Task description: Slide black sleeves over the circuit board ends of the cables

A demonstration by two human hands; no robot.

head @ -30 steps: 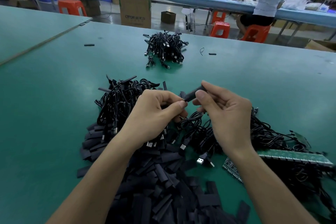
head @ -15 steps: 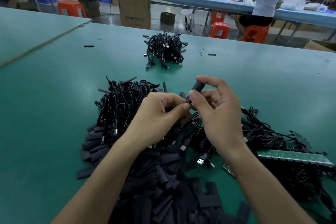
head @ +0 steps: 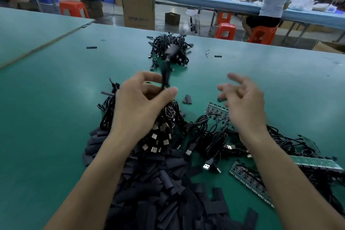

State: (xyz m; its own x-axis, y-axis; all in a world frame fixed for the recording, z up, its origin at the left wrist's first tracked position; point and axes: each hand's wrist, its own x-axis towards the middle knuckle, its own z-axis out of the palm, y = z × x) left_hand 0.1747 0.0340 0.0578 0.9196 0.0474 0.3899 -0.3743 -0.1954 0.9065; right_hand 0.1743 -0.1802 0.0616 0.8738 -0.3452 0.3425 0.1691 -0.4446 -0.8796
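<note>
The green work table (head: 46, 117) is crowded at its near edge: a heap of flat black sleeves (head: 158, 192) spreads from that edge towards the middle. Bare green lies to the left of the heap, out to the seam with the neighbouring table, and across the far right part up to the far edge.

Just right of the heap, a tangle of black USB cables (head: 205, 136) lies over long green circuit board strips (head: 248, 179). This fills the near right side.

The left hand (head: 138, 104) is above the middle of the table, back towards the camera. Its thumb and curled fingers pinch a black sleeved cable (head: 165, 78) that rises from the grip. The cable is blurred, so its top end cannot be made out clearly. The right hand (head: 244, 102) hovers beside it, well apart, fingers spread wide and holding nothing.

Towards the far edge sits a small pile of black cables (head: 179, 56), with one stray black sleeve piece (head: 91, 47) on its left and another on its right. Beyond the table stand a brown cardboard box (head: 139, 13) and orange plastic stools (head: 225, 31), and a seated person (head: 274, 0) is at a blue bench.
</note>
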